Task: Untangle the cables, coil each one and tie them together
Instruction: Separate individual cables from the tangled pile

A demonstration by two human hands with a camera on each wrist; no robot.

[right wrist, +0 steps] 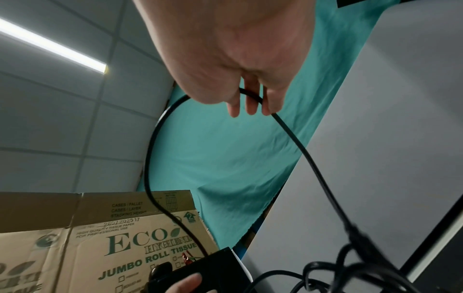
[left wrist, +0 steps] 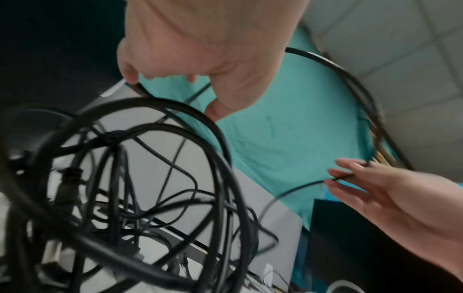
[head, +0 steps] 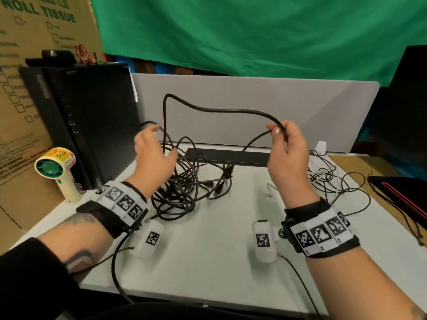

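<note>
A tangle of black cables (head: 182,190) lies on the white table (head: 208,255), left of centre. One thick black cable (head: 219,110) rises out of it in a high loop. My right hand (head: 277,131) pinches that cable at the loop's right end, fingers curled round it (right wrist: 250,103). From there the cable drops back to the pile. My left hand (head: 161,144) hovers over the tangle with fingers spread and relaxed. In the left wrist view a fingertip (left wrist: 130,74) touches a strand, and loops of the tangle (left wrist: 140,178) fill the foreground.
A black computer tower (head: 92,125) and a small hand fan (head: 57,172) stand at the left. A grey divider panel (head: 265,105) closes the back. More thin black and white cables (head: 330,181) lie at the right, near a dark case (head: 404,197). Cardboard boxes (head: 30,42) stand behind the tower.
</note>
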